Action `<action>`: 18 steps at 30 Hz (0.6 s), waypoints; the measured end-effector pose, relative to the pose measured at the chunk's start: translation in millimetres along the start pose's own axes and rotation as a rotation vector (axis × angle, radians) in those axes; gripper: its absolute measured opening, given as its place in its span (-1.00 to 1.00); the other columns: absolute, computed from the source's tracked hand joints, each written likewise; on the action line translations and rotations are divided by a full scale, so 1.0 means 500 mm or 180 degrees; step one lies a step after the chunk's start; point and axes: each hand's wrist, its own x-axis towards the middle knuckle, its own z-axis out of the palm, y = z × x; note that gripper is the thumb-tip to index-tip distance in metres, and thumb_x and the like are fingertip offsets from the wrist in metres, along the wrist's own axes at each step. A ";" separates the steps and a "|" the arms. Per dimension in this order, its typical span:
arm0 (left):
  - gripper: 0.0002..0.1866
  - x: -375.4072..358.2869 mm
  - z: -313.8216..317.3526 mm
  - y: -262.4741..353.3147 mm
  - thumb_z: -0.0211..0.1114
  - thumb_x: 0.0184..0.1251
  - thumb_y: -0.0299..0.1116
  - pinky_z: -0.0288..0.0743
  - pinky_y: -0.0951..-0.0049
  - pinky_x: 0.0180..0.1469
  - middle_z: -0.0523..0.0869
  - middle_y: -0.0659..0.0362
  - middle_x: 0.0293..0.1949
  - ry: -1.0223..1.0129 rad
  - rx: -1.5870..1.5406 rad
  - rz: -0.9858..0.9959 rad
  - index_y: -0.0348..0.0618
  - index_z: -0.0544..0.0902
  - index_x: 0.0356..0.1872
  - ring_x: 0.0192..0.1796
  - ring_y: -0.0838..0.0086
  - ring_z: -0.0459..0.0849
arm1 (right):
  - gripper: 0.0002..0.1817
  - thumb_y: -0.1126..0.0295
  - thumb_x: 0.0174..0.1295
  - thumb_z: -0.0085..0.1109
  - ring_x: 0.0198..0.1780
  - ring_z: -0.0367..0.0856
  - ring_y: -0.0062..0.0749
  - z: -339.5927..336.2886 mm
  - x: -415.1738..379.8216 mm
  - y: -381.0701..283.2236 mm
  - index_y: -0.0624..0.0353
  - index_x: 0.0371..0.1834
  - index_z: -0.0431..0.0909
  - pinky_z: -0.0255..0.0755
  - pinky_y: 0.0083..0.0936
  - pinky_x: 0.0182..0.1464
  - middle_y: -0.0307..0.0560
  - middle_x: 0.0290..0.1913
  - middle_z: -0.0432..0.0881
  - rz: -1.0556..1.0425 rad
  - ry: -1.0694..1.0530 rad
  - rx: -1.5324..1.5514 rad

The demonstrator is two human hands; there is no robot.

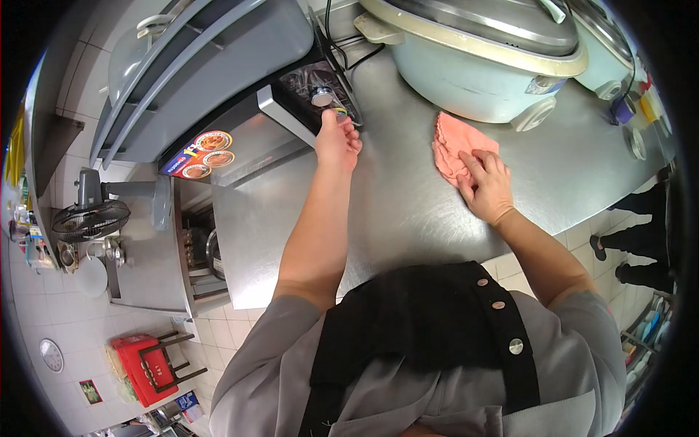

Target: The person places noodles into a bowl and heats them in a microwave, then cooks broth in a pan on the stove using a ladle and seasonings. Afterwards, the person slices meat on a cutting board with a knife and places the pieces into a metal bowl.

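A: Where is the left hand point(337, 142)?

B: It's up at the oven point(251, 142), on the side that has the knobs. Its fingers are curled in, and the thumb is right by the low knob point(341, 112).

A: Is it pinching that knob?

B: I can't tell. The hand hides too much of it. The top knob point(320, 96) is easy to see, and it's round and shiny.

A: And the right hand point(488, 183)?

B: It lies on a pink cloth point(453, 140), with the back of the hand up. The fingers are a bit apart and a little bent.

A: Where is the cloth?

B: On the shiny metal table point(400, 211), to the right of the oven. It's all bunched and crinkly, just in front of a big pale blue pot point(451, 80).

A: Does the pot have a lid?

B: Yes, a metal lid point(488, 25). One more pot point(593, 69) stands beside it, on the right.

A: What's on the oven's front?

B: A bright sticker point(207, 154) with food pictures.

A: What else can you see?

B: A black fan point(91, 220) is over on the left. Somebody else's legs point(644, 237), in black, are far to the right, well apart from both hands.
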 end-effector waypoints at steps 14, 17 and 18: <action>-0.45 -0.029 -0.036 0.004 0.00 0.34 0.07 0.31 0.48 -0.42 0.62 0.19 -0.40 -0.0421 -0.0008 -0.0420 -0.29 0.61 -0.10 -0.41 0.42 0.55 | -0.53 0.17 0.18 0.28 0.24 0.44 -0.13 0.000 -0.001 -0.001 -0.10 0.21 0.58 0.29 -0.16 0.19 -0.06 0.16 0.52 -0.0014 0.0078 0.0021; -0.57 -0.048 -0.046 -0.049 0.05 0.38 -0.09 0.38 0.46 -0.38 0.65 0.17 -0.37 -0.0548 0.0780 -0.0201 -0.27 0.62 -0.06 -0.37 0.42 0.60 | -0.53 0.18 0.18 0.28 0.24 0.44 -0.13 0.000 0.000 -0.002 -0.10 0.20 0.58 0.31 -0.16 0.18 -0.07 0.16 0.52 -0.0018 0.0126 -0.0014; -0.61 -0.070 -0.035 -0.080 0.06 0.39 -0.15 0.43 0.44 -0.34 0.67 0.15 -0.34 -0.0576 0.1365 0.0079 -0.27 0.62 -0.04 -0.34 0.40 0.63 | -0.53 0.18 0.17 0.28 0.24 0.45 -0.13 0.002 -0.003 -0.002 -0.10 0.20 0.58 0.31 -0.15 0.17 -0.07 0.16 0.52 -0.0010 0.0133 -0.0033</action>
